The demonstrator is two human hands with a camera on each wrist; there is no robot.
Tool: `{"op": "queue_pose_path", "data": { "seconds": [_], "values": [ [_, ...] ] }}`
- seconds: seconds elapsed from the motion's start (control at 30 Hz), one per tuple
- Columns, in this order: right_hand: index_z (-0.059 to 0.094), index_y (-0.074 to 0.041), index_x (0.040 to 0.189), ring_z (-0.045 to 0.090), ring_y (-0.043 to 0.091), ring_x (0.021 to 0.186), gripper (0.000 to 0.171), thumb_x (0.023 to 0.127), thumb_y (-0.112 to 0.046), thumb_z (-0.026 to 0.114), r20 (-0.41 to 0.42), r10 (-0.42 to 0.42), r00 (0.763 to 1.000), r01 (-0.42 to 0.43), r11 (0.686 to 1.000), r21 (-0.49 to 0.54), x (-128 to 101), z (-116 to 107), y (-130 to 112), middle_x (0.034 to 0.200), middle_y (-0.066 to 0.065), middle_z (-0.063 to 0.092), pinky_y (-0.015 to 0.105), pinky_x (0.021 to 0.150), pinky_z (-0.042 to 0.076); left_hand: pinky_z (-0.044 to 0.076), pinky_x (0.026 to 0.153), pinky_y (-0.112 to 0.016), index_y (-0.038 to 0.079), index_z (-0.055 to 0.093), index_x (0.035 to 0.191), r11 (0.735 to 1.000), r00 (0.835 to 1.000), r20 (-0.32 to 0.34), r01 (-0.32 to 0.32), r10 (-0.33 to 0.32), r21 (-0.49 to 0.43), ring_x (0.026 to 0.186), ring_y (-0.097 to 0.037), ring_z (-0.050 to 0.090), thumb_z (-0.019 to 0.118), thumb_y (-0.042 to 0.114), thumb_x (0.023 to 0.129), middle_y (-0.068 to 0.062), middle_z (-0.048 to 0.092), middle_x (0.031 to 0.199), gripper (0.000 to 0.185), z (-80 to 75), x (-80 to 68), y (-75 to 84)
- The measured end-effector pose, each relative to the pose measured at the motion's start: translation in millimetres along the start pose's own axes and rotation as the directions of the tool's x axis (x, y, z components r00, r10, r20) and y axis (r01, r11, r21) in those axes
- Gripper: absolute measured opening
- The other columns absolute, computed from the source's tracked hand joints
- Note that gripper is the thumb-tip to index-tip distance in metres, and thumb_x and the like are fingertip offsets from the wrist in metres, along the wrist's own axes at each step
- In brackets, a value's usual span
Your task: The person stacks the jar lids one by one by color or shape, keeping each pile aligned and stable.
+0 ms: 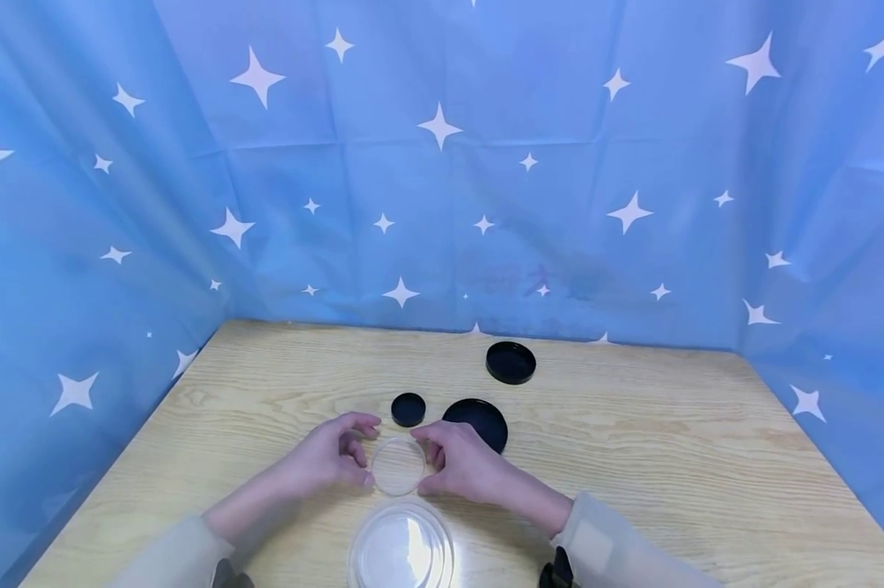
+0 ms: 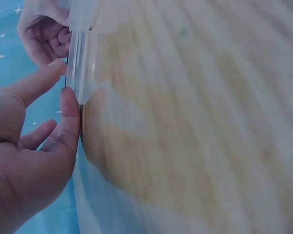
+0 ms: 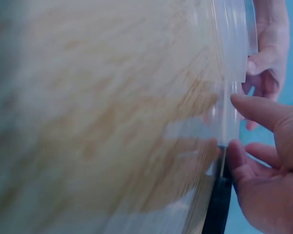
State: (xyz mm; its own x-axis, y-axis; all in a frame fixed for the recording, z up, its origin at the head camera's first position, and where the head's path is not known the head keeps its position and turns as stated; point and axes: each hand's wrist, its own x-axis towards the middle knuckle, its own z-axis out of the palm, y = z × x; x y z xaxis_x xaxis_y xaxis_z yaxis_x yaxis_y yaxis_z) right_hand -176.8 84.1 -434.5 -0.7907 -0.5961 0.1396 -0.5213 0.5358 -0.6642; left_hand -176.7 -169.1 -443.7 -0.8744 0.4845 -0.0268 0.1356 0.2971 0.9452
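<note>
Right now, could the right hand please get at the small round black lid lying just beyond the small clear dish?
Probably yes: the small round black lid lies uncovered on bare wood beyond the right hand, though that hand and the left hand grip the small clear dish.

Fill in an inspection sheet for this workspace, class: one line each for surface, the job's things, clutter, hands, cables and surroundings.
Surface: wooden table, pale grain.
Job's things: small clear dish held between both hands; large clear dish nearer the person, at the table's front edge.
Clutter: small black lid, medium black lid and large black lid, the last partly behind the right hand.
Hands: left hand and right hand pinch the small clear dish by its rim from opposite sides.
Cables: nothing seen.
Surroundings: blue star-printed curtain on three sides.
</note>
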Motion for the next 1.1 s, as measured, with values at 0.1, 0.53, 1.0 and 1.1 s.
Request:
{"op": "queue_pose_path", "data": {
  "seconds": [0.1,0.53,1.0,1.1],
  "values": [
    [0.063,-0.003,0.119,0.056,0.004,0.071,0.061,0.063,-0.012,0.085,-0.001,-0.010,1.000,0.010,0.999,-0.035,1.5,0.5,-0.5,0.082,-0.004,0.059,0.016,0.065,0.048,0.054,0.069,-0.028,-0.003,0.046,0.132,1.000,1.000,0.010,0.005,-0.005,-0.011,0.084,-0.026,0.058,0.080,-0.005,0.064,-0.019,0.051,0.119,0.076,0.5,0.3,0.6],
    [0.062,-0.003,0.119,0.054,0.003,0.073,0.059,0.065,-0.013,0.083,0.018,0.032,0.999,-0.031,0.998,-0.054,4.9,3.1,-1.7,0.083,-0.006,0.057,0.016,0.068,0.047,0.054,0.069,-0.028,-0.004,0.052,0.125,1.000,1.000,0.019,0.019,-0.020,0.023,0.084,-0.023,0.056,0.079,-0.007,0.063,-0.015,0.054,0.112,0.067,2.7,3.6,-2.5],
    [0.064,-0.003,0.115,0.056,0.003,0.073,0.057,0.063,-0.013,0.084,-0.001,-0.001,1.000,0.001,1.000,-0.007,3.6,3.6,0.6,0.083,-0.005,0.059,0.017,0.067,0.048,0.051,0.067,-0.024,-0.006,0.055,0.120,1.000,0.997,0.068,0.020,-0.019,-0.015,0.081,-0.023,0.054,0.079,-0.006,0.063,-0.016,0.057,0.088,0.062,0.9,1.4,3.3],
    [0.064,-0.002,0.115,0.057,0.003,0.073,0.057,0.063,-0.012,0.085,0.007,0.002,1.000,-0.003,1.000,0.011,3.5,2.1,-1.1,0.082,-0.004,0.059,0.016,0.067,0.048,0.052,0.068,-0.024,-0.007,0.054,0.121,0.999,0.996,0.086,0.018,-0.014,-0.036,0.083,-0.024,0.053,0.079,-0.005,0.064,-0.018,0.057,0.089,0.062,-1.1,0.7,3.9]
  ]
}}
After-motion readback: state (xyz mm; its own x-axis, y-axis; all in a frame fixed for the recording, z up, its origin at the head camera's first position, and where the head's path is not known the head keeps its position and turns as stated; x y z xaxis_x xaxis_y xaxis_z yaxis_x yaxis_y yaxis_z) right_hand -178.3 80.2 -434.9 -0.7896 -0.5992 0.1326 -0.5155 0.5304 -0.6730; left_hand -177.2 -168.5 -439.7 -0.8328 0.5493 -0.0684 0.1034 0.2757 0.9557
